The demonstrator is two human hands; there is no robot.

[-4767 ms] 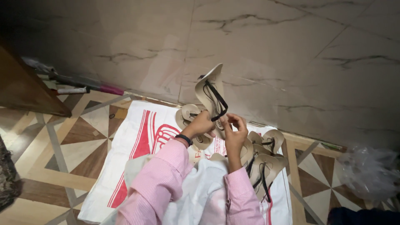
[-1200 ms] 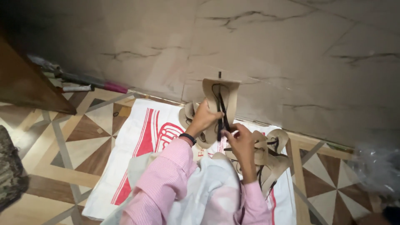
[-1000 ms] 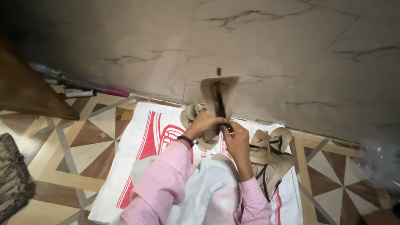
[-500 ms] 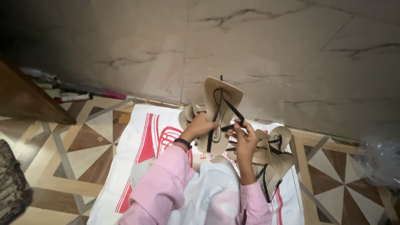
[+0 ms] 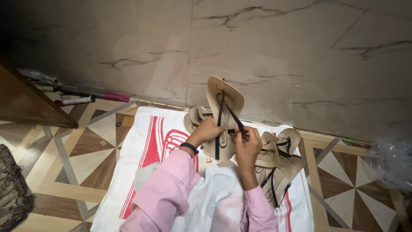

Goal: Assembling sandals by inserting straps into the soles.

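I hold a beige flip-flop sandal (image 5: 223,96) upright in front of me, its toe end pointing up toward the marble wall. My left hand (image 5: 207,131) grips its left edge near the heel. My right hand (image 5: 246,141) pinches its black strap (image 5: 234,117) on the right side. Both arms wear pink striped sleeves, and a dark band circles my left wrist. White cloth lies over my lap.
A pile of similar beige sandals (image 5: 279,163) lies on a white sack with red print (image 5: 150,146), with more sandals (image 5: 194,118) behind my left hand. Pens and markers (image 5: 75,101) line the wall base. A wooden panel (image 5: 25,103) stands left; a clear plastic bag (image 5: 392,161) lies right.
The sandal has turned in my hands from side-on to sole-facing and tilted slightly. My right hand has moved up from the sandal's lower part onto the black strap.
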